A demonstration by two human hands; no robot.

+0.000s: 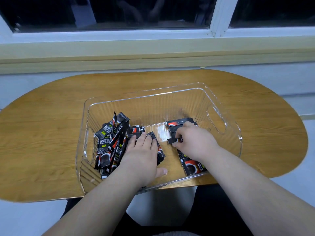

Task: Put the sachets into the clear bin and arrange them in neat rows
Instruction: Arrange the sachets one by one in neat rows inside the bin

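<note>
Grip, right: the right hand point(192, 142) has curled fingers and pinches one black sachet point(172, 140) by its end, low inside the clear bin point(221, 106).
Grip, left: the left hand point(141, 150) lies flat with straight fingers and presses on loose sachets. It holds nothing, and its thumb sticks out to the side.
Left side of bin: a pile of sachets point(110, 142), black with red and white, lies all mixed up. Some lean on the bin's left wall.
Right side of bin: a row of sachets point(194, 166) lies flat, side by side, partly hidden under the right hand.
Bin: see-through, with a handle hole at each end. It sits in the middle of the table point(51, 133).
Table: brown wood with round ends.
Room: a window point(136, 12) with dark glass and a white frame is behind the table. A pale window sill point(153, 48) runs under it. The floor point(25, 218) is grey.
</note>
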